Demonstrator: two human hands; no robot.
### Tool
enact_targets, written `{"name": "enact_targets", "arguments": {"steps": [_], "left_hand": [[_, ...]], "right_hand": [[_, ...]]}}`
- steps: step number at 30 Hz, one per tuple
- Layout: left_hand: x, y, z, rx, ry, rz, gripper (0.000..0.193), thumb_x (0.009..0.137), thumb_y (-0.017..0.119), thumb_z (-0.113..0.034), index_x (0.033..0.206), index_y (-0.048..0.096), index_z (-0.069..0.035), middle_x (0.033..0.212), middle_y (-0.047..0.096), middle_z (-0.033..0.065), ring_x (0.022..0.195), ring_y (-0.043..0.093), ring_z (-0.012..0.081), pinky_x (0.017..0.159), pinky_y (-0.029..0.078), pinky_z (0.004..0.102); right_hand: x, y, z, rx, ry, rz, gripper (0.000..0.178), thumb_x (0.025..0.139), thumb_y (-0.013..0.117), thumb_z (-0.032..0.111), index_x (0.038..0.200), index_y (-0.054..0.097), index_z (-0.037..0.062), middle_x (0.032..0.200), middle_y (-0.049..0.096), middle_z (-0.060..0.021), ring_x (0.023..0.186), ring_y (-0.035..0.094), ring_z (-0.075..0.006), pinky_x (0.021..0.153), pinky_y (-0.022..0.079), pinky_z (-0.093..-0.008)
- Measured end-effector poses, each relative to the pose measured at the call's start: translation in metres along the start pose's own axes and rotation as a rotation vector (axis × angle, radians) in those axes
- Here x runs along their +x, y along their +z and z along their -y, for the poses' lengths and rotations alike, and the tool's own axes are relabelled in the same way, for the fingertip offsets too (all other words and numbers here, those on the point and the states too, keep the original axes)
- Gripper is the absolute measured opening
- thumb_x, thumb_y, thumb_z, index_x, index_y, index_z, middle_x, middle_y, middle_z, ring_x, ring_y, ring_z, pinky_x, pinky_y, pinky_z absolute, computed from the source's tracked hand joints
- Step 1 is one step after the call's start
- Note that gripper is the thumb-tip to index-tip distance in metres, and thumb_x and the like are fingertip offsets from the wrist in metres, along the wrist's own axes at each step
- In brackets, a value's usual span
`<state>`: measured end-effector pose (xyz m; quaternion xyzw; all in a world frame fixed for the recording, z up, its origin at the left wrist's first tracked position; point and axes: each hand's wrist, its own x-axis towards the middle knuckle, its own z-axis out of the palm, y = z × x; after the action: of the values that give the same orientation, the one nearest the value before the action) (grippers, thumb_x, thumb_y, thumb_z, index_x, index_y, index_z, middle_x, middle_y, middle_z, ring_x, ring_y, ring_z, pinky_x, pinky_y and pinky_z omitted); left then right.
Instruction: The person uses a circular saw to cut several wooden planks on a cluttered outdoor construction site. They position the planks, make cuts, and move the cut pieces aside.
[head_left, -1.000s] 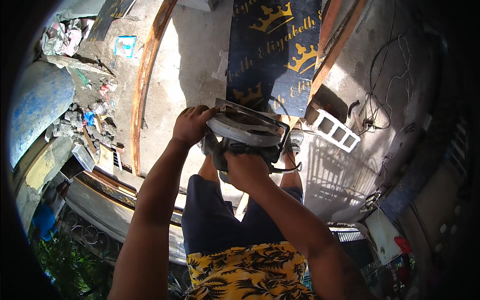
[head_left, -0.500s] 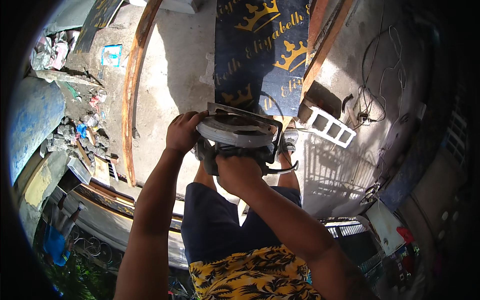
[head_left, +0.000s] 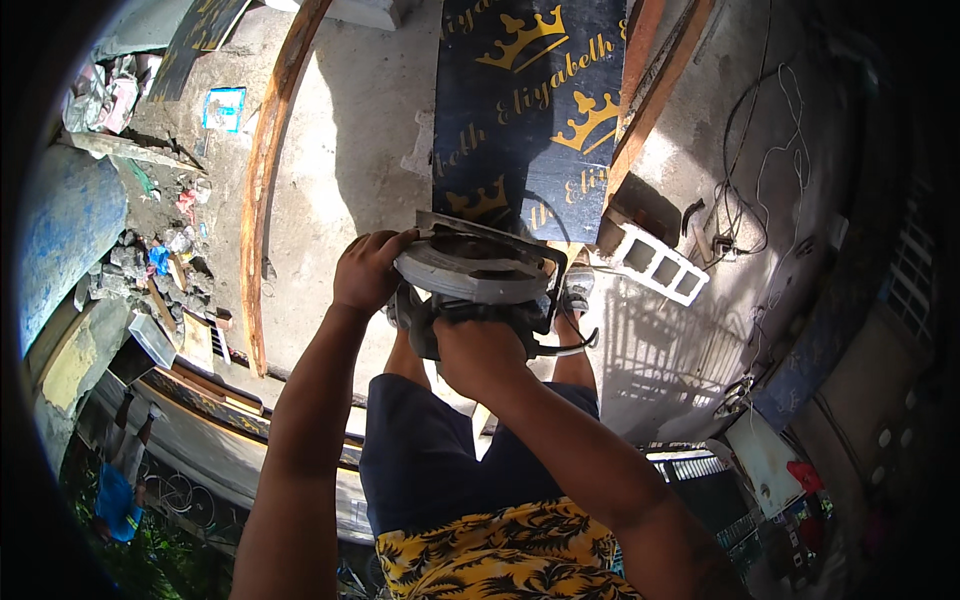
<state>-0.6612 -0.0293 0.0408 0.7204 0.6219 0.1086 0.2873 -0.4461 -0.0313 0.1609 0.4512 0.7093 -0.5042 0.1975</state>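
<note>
A circular saw with a pale guard is held in front of my thighs, its flat base plate facing away from me. My right hand is closed round its handle. At the saw's left end, my left hand grips the edge, fingers lying over the front. A black cord leaves the saw on the right. Just beyond the saw lies a dark board printed with gold crowns and lettering; the saw overlaps its near edge. Whether the blade touches the board is hidden.
Timber lengths run along the board's right side, with a hollow concrete block nearby. A long wooden beam lies to the left. Rubble is at far left, loose cables at right. A person in blue is at lower left.
The view has shifted slightly, and the board sits a little lower and further right. Both hands keep their hold on the saw. The person in blue at lower left has shifted a little.
</note>
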Motion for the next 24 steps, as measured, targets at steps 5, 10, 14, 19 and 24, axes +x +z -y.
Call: {"name": "enact_targets", "arguments": {"steps": [5, 10, 14, 19, 24], "left_hand": [[-0.002, -0.002, 0.004, 0.017, -0.01, 0.024, 0.052, 0.078, 0.079, -0.013, 0.128, 0.069, -0.023, 0.113, 0.074, 0.0046, 0.104, 0.072, 0.0301, 0.089, 0.059, 0.0399], [-0.001, 0.0, 0.005, 0.006, -0.026, 0.026, 0.053, 0.077, 0.08, -0.014, 0.128, 0.069, -0.024, 0.115, 0.073, 0.0046, 0.106, 0.071, 0.0302, 0.091, 0.058, 0.0406], [-0.002, 0.001, 0.006, 0.021, -0.04, 0.03, 0.054, 0.077, 0.079, -0.013, 0.129, 0.069, -0.024, 0.115, 0.073, 0.0045, 0.106, 0.072, 0.0303, 0.091, 0.058, 0.0407], [-0.003, 0.003, 0.006, 0.007, -0.042, 0.023, 0.053, 0.077, 0.078, -0.012, 0.129, 0.069, -0.024, 0.114, 0.073, 0.0047, 0.106, 0.072, 0.0304, 0.09, 0.059, 0.0406], [-0.004, 0.005, 0.007, 0.008, -0.028, 0.025, 0.054, 0.077, 0.077, -0.011, 0.129, 0.069, -0.024, 0.114, 0.073, 0.0055, 0.105, 0.072, 0.0313, 0.09, 0.059, 0.0409]], "right_hand": [[0.005, 0.001, 0.001, -0.008, 0.012, 0.015, 0.021, 0.086, 0.069, 0.017, 0.104, 0.072, 0.006, 0.08, 0.076, -0.017, 0.076, 0.077, -0.0343, 0.069, 0.062, -0.0479], [0.008, 0.006, -0.004, -0.009, 0.006, 0.0, 0.023, 0.085, 0.072, 0.018, 0.105, 0.072, 0.0072, 0.081, 0.076, -0.0158, 0.075, 0.077, -0.0337, 0.069, 0.062, -0.0471], [0.009, 0.004, -0.006, -0.012, 0.004, 0.009, 0.021, 0.085, 0.071, 0.018, 0.103, 0.073, 0.0074, 0.081, 0.076, -0.016, 0.076, 0.077, -0.0337, 0.069, 0.062, -0.047], [0.01, 0.001, -0.004, -0.014, 0.016, 0.032, 0.022, 0.085, 0.071, 0.018, 0.104, 0.073, 0.0075, 0.082, 0.076, -0.0165, 0.077, 0.077, -0.0342, 0.07, 0.062, -0.0476], [0.008, 0.002, -0.012, -0.01, 0.001, 0.048, 0.025, 0.086, 0.071, 0.019, 0.108, 0.072, 0.0085, 0.086, 0.077, -0.017, 0.08, 0.078, -0.0343, 0.073, 0.062, -0.0483]]}}
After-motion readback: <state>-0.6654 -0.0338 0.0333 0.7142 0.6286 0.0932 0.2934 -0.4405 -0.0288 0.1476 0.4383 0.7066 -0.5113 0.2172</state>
